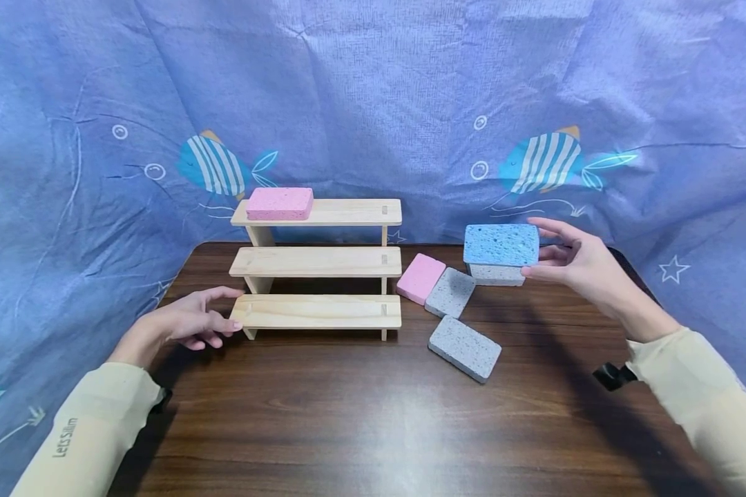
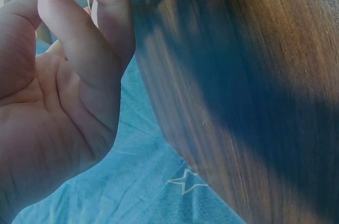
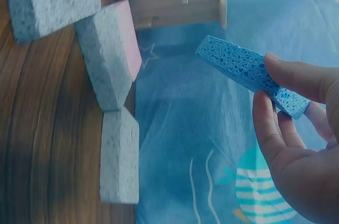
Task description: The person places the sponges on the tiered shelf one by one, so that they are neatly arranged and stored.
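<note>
My right hand (image 1: 575, 259) grips a blue sponge (image 1: 501, 244) by its right end, thumb on one side and fingers on the other. In the right wrist view the blue sponge (image 3: 238, 68) hangs in the air, apart from the grey ones. Behind it in the head view, a grey sponge (image 1: 496, 275) is partly hidden. My left hand (image 1: 189, 321) holds the left end of the lowest step of a three-step wooden shelf (image 1: 323, 312) between thumb and forefinger. A pink sponge (image 1: 280, 203) lies at the left of the top step.
Right of the shelf, another pink sponge (image 1: 421, 278) lies against a grey sponge (image 1: 450, 293). One more grey sponge (image 1: 465, 348) lies nearer on the dark wooden table (image 1: 323, 414). A blue cloth with fish prints (image 1: 373, 103) hangs behind the table.
</note>
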A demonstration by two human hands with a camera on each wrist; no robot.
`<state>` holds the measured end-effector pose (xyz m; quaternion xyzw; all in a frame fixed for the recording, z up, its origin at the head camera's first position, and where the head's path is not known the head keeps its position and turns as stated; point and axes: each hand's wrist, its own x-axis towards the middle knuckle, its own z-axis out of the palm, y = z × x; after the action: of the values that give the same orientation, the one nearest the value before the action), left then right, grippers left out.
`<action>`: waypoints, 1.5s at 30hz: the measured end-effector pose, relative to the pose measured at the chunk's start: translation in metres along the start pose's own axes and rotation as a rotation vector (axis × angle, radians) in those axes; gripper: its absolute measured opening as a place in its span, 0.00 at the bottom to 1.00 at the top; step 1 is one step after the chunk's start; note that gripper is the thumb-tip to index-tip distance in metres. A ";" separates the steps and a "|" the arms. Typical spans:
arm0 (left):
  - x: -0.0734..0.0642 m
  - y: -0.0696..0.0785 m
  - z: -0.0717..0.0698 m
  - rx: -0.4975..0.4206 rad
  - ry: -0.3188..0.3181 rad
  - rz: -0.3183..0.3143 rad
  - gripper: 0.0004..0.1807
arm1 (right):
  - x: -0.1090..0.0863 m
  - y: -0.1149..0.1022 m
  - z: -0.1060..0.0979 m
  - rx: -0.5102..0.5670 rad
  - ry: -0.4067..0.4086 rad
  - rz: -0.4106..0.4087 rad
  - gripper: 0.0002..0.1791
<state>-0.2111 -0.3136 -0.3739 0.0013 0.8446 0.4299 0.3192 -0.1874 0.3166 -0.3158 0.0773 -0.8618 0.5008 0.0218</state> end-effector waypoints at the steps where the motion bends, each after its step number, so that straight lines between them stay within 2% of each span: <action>1: 0.000 0.000 0.000 0.001 -0.001 -0.001 0.48 | 0.001 -0.001 0.002 0.007 -0.006 0.001 0.44; 5: -0.001 0.000 -0.002 0.026 0.005 -0.004 0.48 | 0.006 -0.009 0.010 0.068 -0.036 0.012 0.44; 12: -0.001 -0.001 -0.006 0.020 0.004 -0.014 0.48 | 0.019 -0.022 0.032 0.265 -0.063 -0.020 0.43; 28: -0.002 -0.003 -0.001 0.019 0.004 -0.021 0.48 | 0.042 -0.044 0.059 0.297 -0.101 -0.007 0.44; 32: -0.001 -0.003 -0.001 0.014 0.001 -0.024 0.48 | 0.048 -0.049 0.062 0.348 -0.103 0.005 0.43; 39: -0.001 -0.003 0.001 0.005 -0.004 -0.017 0.49 | 0.061 -0.057 0.071 0.527 -0.146 -0.011 0.43; 45: 0.001 0.001 0.001 0.008 0.000 -0.017 0.48 | 0.071 -0.065 0.078 0.560 -0.197 0.012 0.44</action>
<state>-0.2121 -0.3124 -0.3745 -0.0046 0.8462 0.4239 0.3229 -0.2444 0.2099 -0.2904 0.1232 -0.6886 0.7093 -0.0870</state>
